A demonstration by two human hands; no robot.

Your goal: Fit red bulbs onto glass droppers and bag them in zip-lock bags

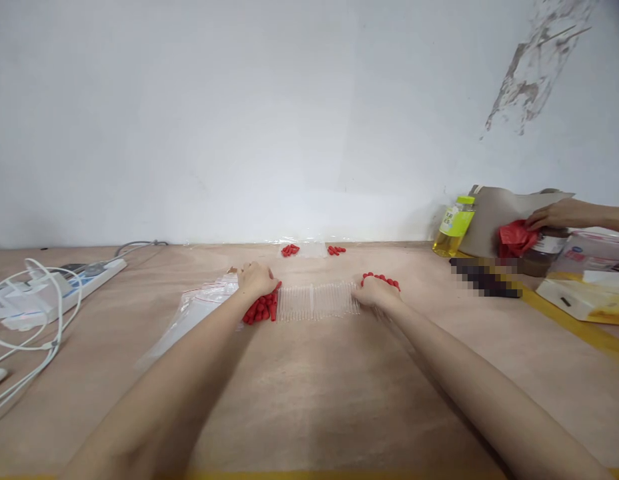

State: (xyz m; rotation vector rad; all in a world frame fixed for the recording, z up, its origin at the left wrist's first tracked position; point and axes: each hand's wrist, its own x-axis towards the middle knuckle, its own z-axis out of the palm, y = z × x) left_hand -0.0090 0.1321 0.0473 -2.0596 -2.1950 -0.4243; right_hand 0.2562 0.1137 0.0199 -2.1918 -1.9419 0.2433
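Observation:
A row of thin clear tubes (317,302) lies side by side on the wooden table. At its left end is a pile of red rubber bulbs (260,311). My left hand (255,279) is over the top of this pile, fingers curled down by the bulbs; what its fingertips hold, if anything, is hidden. My right hand (380,292) bends over the right end of the row, its fingers closed at a clear tube. Just beyond that hand, a line of red bulbs (382,277) shows, with tubes partly hidden beneath the hand.
Two small groups of red bulbs (290,251) lie near the wall, beside clear plastic. Plastic zip bags (202,300) are left of my left hand. A power strip (97,280) with white cables stands left. Rightward are a yellow bottle (453,230) and another person's hand (562,215) at a red bag (514,239).

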